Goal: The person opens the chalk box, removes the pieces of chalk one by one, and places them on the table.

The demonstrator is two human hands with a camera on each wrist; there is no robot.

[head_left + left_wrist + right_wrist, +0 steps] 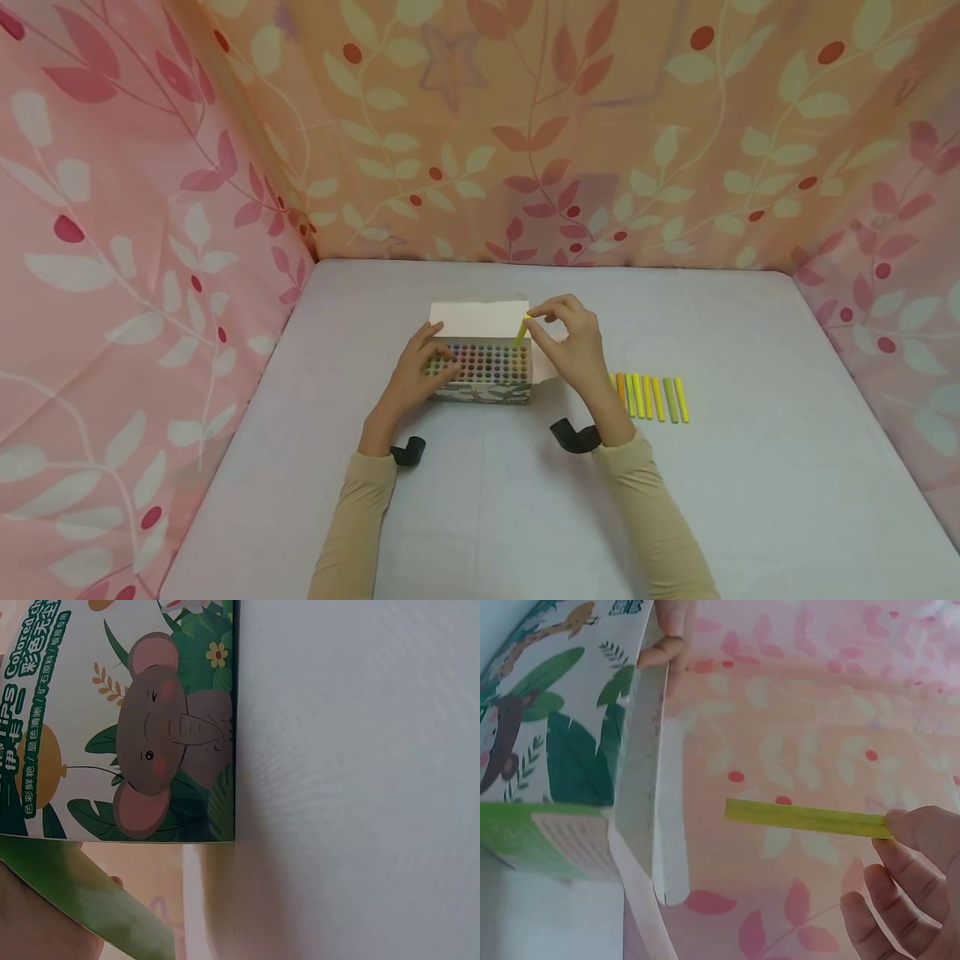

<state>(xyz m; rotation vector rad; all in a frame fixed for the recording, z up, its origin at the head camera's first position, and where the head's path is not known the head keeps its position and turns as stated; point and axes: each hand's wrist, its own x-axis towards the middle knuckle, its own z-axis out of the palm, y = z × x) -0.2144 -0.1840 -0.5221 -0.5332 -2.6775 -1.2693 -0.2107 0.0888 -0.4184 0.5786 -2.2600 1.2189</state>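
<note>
A printed chalk box (480, 393) sits with its lid folded back, packed with rows of coloured chalk sticks (491, 363). Above its far right corner, my right hand (577, 342) pinches a yellow chalk stick (806, 819) by one end between thumb and fingertips. In the head view the stick slants downward, its lower end near the box's rows. My left hand (416, 367) rests at the box's left side, its loosely spread fingers reaching over the opening. The left wrist view shows the box's elephant-printed front (161, 735) and only part of that hand beside a green flap (97, 900).
Right of the box, several yellow, green and orange chalk sticks (648, 397) lie side by side in a row. A white sheet covers the table (480, 508). Flowered curtains (480, 133) stand at the back and both sides. Black curved pieces (576, 436) sit by both wrists.
</note>
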